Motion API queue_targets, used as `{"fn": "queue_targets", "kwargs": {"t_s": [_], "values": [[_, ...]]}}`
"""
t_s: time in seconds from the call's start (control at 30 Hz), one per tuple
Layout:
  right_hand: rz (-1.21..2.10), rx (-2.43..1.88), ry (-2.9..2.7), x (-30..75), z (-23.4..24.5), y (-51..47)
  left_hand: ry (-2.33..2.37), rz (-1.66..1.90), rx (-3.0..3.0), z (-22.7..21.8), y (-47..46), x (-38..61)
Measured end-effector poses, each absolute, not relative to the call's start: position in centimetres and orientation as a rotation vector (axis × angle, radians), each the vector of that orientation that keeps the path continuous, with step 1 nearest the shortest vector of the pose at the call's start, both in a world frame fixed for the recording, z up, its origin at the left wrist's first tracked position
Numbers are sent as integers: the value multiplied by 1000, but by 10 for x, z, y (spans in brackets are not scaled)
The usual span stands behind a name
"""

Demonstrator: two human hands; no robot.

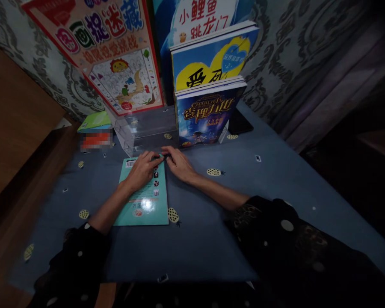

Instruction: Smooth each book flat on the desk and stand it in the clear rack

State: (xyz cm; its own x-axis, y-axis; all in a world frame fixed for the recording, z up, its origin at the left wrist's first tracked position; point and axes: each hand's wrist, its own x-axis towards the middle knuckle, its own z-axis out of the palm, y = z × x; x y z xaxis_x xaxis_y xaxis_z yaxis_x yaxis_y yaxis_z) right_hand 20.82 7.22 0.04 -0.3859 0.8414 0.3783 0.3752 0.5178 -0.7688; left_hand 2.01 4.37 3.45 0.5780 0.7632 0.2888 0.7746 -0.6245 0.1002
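Note:
A teal book lies flat on the patterned tablecloth, with a barcode and small round pictures on its upward face. My left hand rests over its upper part, fingers extended and loosely spread, the thumb reaching toward the upper right corner. At that same corner is my right hand, its fingers stretched toward the left hand and the fingertips touching or nearly touching the book's edge. A small dark spot shows between the two hands; what it is I cannot make out.
Dark blue books stand upright in a clear holder, before yellow-and-blue books. A large red-bordered book leans at back left. A black flat object lies right; a green item lies left on the blue tablecloth.

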Motion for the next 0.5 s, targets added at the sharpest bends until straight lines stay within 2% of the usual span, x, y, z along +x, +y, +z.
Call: {"fn": "queue_targets", "kwargs": {"t_s": [0.5], "values": [[703,-965,-1981,207,-4,74,-1144,-597,-2850,34,15,15]]}}
